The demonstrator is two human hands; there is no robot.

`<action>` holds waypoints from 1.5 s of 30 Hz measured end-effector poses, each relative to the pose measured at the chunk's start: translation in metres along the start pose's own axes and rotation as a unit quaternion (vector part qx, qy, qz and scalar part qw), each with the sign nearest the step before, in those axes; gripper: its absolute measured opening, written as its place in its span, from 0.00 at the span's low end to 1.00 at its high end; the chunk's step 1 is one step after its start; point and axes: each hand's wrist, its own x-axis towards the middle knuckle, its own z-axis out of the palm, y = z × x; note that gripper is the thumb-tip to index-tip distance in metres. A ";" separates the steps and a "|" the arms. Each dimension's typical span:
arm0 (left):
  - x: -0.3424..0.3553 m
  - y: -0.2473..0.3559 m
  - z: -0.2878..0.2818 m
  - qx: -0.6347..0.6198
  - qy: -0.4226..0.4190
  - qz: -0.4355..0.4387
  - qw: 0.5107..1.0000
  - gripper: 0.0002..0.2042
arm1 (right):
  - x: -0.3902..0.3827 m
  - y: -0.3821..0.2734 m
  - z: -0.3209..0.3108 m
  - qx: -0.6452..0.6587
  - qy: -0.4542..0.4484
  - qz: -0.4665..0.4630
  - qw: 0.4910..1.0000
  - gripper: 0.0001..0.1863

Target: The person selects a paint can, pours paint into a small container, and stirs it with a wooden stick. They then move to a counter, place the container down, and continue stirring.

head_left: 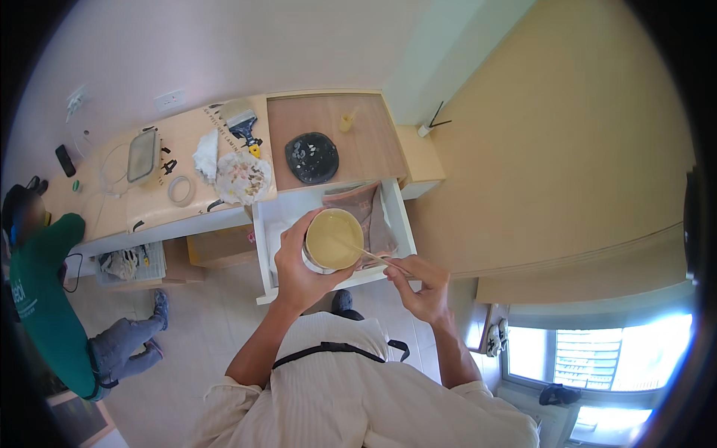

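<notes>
My left hand (293, 261) is wrapped round a round cup (334, 239) of pale yellow, paint-like liquid, tilted so that its inside shows. Between the fingers of my right hand (423, 290) is a thin wooden stick (377, 258), its far end dipping into the liquid. Both hands are over an open white drawer (407, 231), in which a brownish-pink cloth or package (377, 224) lies, partly hidden by the cup.
On the counter are a black round lid-like dish (312, 157), a small yellowish cup (346, 122), a scraper (243, 127), a crumpled plastic bag (243, 179), a tape roll (181, 191) and a tray (143, 156). Someone in a green top (48, 299) stands at the left.
</notes>
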 end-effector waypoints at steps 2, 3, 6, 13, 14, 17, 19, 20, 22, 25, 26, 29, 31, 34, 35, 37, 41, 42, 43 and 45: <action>0.006 -0.003 -0.002 -0.008 -0.011 0.002 1.000 0.46 | -0.004 -0.013 0.001 0.025 0.033 0.039 0.998 0.07; 0.007 -0.003 -0.003 -0.010 -0.013 0.000 1.000 0.46 | -0.009 -0.019 0.002 0.038 0.051 0.059 0.996 0.07; 0.009 -0.006 -0.007 -0.020 -0.025 -0.003 0.999 0.46 | 0.001 -0.016 0.013 -0.040 0.035 0.036 0.998 0.05; 0.013 -0.013 -0.014 -0.028 -0.040 0.004 0.999 0.46 | 0.003 -0.031 0.021 -0.073 0.046 0.066 0.994 0.04; 0.014 -0.016 -0.015 -0.028 -0.041 0.010 0.999 0.46 | 0.006 -0.034 0.020 -0.064 0.054 0.064 0.994 0.04; 0.015 -0.018 -0.020 -0.013 -0.030 0.016 0.999 0.46 | 0.001 -0.037 0.026 -0.099 0.039 0.059 0.993 0.04; 0.013 -0.023 -0.026 -0.018 -0.024 0.019 0.999 0.46 | 0.006 -0.036 0.031 -0.110 0.023 0.051 0.992 0.04; 0.012 -0.025 -0.028 -0.021 -0.021 0.020 0.999 0.46 | 0.010 -0.039 0.031 -0.103 0.021 0.050 0.993 0.04; 0.010 -0.027 -0.031 -0.023 -0.015 0.009 1.000 0.46 | 0.009 -0.043 0.037 -0.097 0.012 0.056 0.994 0.03; 0.010 -0.029 -0.039 -0.019 0.005 0.015 1.000 0.45 | 0.011 -0.044 0.044 -0.103 -0.016 0.056 0.993 0.03; 0.009 -0.030 -0.042 -0.016 0.013 0.021 1.000 0.45 | 0.017 -0.044 0.046 -0.103 -0.024 0.053 0.993 0.04; 0.006 -0.032 -0.050 -0.023 0.003 -0.004 1.000 0.45 | 0.018 -0.051 0.048 -0.096 -0.008 0.028 0.995 0.04; 0.005 -0.030 -0.054 -0.015 0.009 -0.002 1.000 0.46 | 0.018 -0.054 0.050 -0.096 -0.025 0.028 0.995 0.04; 0.001 -0.031 -0.060 -0.010 0.015 -0.010 1.000 0.46 | 0.029 -0.055 0.056 -0.091 -0.048 0.018 0.995 0.03; 0.000 -0.032 -0.062 -0.010 0.017 -0.014 1.000 0.46 | 0.028 -0.056 0.057 -0.074 -0.023 -0.008 0.997 0.03; -0.001 -0.031 -0.064 -0.018 0.032 0.002 0.999 0.46 | 0.024 -0.058 0.060 -0.071 -0.026 -0.012 0.997 0.03; -0.007 -0.035 -0.073 0.014 0.050 0.001 0.999 0.45 | 0.032 -0.051 0.068 -0.059 -0.032 -0.013 0.998 0.03; -0.008 -0.034 -0.074 0.008 0.052 -0.007 0.999 0.45 | 0.030 -0.050 0.069 -0.040 -0.007 -0.024 0.999 0.03; -0.009 -0.034 -0.075 0.002 0.054 -0.014 0.998 0.45 | 0.029 -0.048 0.073 -0.043 -0.032 -0.005 0.999 0.04; -0.011 -0.034 -0.078 -0.003 0.058 -0.032 0.998 0.44 | 0.032 -0.044 0.081 -0.049 -0.083 0.030 0.995 0.05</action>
